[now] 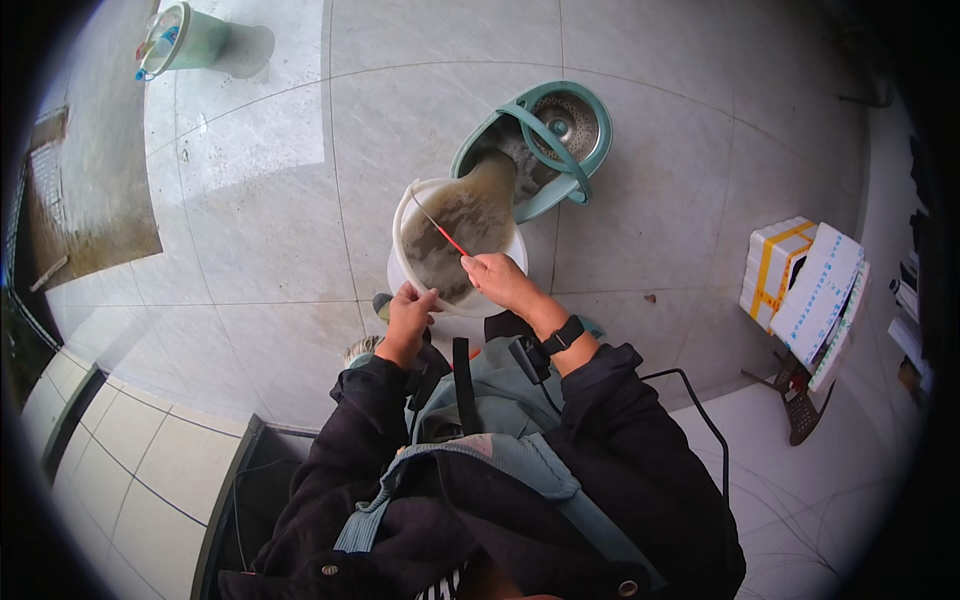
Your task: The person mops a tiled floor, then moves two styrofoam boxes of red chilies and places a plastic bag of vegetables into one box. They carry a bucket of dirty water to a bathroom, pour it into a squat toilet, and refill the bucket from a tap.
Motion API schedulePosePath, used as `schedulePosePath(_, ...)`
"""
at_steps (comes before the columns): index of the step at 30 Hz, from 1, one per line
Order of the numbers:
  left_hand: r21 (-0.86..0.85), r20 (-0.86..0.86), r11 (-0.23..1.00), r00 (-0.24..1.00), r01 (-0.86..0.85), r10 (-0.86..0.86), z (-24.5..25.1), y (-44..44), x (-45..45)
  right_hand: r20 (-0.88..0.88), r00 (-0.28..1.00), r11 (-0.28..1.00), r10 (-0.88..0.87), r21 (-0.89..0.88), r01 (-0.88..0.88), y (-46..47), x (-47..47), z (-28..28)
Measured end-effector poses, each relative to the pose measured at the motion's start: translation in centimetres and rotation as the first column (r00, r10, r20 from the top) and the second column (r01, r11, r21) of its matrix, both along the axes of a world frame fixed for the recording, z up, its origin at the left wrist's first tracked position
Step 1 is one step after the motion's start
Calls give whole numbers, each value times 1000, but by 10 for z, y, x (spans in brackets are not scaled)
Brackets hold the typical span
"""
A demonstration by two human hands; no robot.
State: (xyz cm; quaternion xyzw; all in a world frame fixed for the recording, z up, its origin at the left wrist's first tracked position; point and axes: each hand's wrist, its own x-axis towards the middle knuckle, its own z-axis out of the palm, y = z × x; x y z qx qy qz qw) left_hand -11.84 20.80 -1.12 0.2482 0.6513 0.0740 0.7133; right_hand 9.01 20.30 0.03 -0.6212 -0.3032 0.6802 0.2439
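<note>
A white bucket (397, 247) is tilted away from me. Murky grey-brown water (454, 232) pours over its far rim into a teal mop bucket (602, 120) on the floor. Inside the mop bucket sits a perforated metal spin basket (576, 150), and its teal carrying handle (541, 136) lies across the top. My left hand (409, 311) grips the white bucket's near rim at the left. Held in my right hand (496, 279) is the red grip (453, 241) of the bucket's wire handle, drawn back over the water. The bucket's underside is hidden.
On the grey tiled floor (435, 112), a pale green bucket (201, 39) with bottles in it stands at far left. White foam boxes (817, 277) with yellow tape are stacked at right, by a brown perforated plastic piece (802, 409). A bristly grey thing (363, 349) shows beside my left wrist.
</note>
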Motion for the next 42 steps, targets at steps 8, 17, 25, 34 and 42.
schedulePosePath(8, -20, -9, 1000, 1000, -2, 2, 4, 3, 4, 14, 1000, 1000, -15, 0, 15, 1, 3, 1)
schedulePosePath(17, -33, 6, 999, 999, 43, -43, 16, 11, 10, -9, 998, 998, -57, -21, 57, 2, 10, -2)
schedulePosePath(25, -60, 27, 998, 1000, 2, 0, 26, 16, 18, 3, 1000, 1000, -11, -5, 11, 7, 13, 6)
schedulePosePath(34, -60, 43, 998, 999, 0, 2, 35, 22, 22, 10, 1000, 1000, 14, -14, -14, 11, 16, 23)
schedulePosePath(42, -93, 27, 994, 998, -53, 56, 27, 7, -24, 133, 982, 989, 135, 45, -143, 10, -25, 64)
